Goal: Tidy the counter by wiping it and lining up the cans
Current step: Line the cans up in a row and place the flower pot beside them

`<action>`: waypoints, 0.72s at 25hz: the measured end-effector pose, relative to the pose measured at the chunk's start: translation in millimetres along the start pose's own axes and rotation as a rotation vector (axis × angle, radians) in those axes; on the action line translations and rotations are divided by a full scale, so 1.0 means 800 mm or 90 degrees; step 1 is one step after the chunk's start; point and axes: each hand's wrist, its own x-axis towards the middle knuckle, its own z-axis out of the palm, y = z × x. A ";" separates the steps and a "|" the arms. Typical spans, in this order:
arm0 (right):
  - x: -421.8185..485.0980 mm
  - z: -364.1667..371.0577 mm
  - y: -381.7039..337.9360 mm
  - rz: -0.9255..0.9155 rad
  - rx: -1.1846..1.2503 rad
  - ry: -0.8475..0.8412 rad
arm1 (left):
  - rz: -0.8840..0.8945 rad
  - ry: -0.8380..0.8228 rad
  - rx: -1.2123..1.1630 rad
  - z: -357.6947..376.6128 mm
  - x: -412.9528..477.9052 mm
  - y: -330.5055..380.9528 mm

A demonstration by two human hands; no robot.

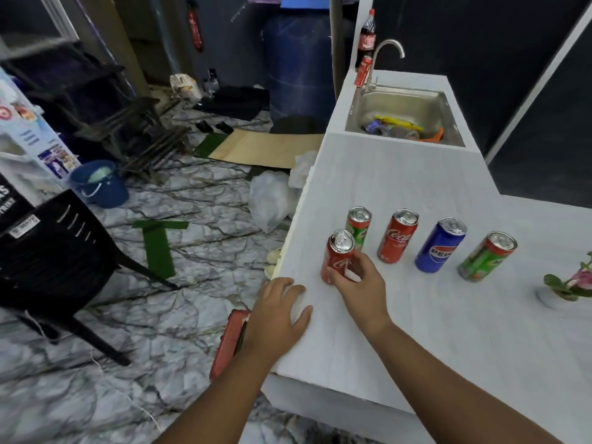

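Observation:
On the white counter (416, 315) stand several cans. My right hand (358, 280) grips a red Coca-Cola can (336, 257) near the counter's left edge. Just behind it stands a green can (358, 224). To the right, in a row, come a second red Coca-Cola can (397, 237), a blue Pepsi can (440, 245) and another green can (487, 256). My left hand (277, 310) rests flat on the counter's left edge, fingers spread, holding nothing. No cloth is visible.
A small flower pot (567, 288) stands at the right. At the far end, a steel sink (405, 115) holds litter, with a tap, a red can (363, 72) and a cola bottle (366, 36) beside it. A black chair (64, 261) and blue bucket (99, 184) are on the floor.

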 end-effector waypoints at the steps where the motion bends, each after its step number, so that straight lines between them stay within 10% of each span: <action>1: 0.011 0.013 -0.003 0.002 0.005 -0.003 | -0.001 0.003 0.003 -0.001 0.000 0.001; 18: 0.103 0.095 -0.008 0.056 -0.002 -0.002 | 0.009 0.046 0.010 0.016 0.003 -0.004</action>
